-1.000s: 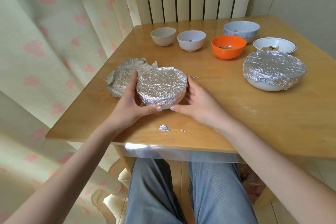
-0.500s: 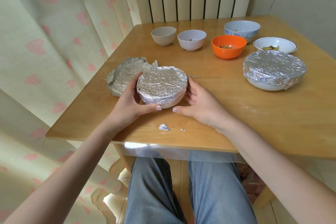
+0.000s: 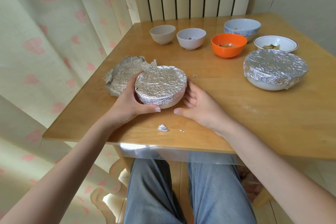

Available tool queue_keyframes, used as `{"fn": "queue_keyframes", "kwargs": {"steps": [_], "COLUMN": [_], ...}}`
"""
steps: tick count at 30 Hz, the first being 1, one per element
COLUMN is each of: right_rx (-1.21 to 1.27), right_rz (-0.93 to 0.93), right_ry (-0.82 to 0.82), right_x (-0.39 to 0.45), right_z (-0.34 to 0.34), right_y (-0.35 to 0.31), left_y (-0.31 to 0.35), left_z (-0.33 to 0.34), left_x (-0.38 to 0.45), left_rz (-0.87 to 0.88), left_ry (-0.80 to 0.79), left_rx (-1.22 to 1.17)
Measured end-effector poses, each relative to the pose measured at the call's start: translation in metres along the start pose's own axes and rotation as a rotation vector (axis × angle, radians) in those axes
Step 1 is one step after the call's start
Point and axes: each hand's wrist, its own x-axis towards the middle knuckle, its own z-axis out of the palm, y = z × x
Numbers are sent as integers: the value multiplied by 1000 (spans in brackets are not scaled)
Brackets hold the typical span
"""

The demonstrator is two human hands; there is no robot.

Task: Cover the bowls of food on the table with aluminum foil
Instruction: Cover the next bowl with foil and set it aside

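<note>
Heart-print curtains and a ribbed radiator back the wooden table [image 3: 227,114]. Near its front-left edge sits the foil-covered bowl [image 3: 161,85], my left hand [image 3: 130,103] curled around its left side, thumb under the near rim. My right hand [image 3: 198,105] lies just beside its right side, fingers loosely curled, gripping nothing. Spare foil [image 3: 121,76] lies behind the left hand. Uncovered bowls wait along the far edge, the orange bowl [image 3: 228,45] nearer my right hand.
</note>
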Motion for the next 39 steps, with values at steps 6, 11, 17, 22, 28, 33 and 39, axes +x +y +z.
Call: {"fn": "queue_keyframes", "kwargs": {"steps": [6, 11, 17, 22, 28, 33, 39], "right_rx": [-34, -30, -14, -34, -19, -18, -17], "right_rz": [-5, -16, -5, -6, -9, -6, -7], "right_ry": [-14, 20, 44, 39, 34, 34, 33], "right_x": [-1, 0, -2, -1, -2, -2, 0], "right_z": [0, 3, 3, 4, 4, 4, 3], "right_y": [2, 0, 0, 1, 1, -1, -6], "left_y": [1, 3, 0, -6, -4, -5, -7], "left_z": [2, 0, -10, -11, -17, -27, -27], "left_x": [2, -2, -5, -3, -3, 1, 7], "left_rz": [49, 23, -20, -65, -66, -74, -51], "left_ry": [27, -7, -101, -118, -258, -370, -351], "left_rx": [14, 44, 106, -12, -130, -198, -189]}}
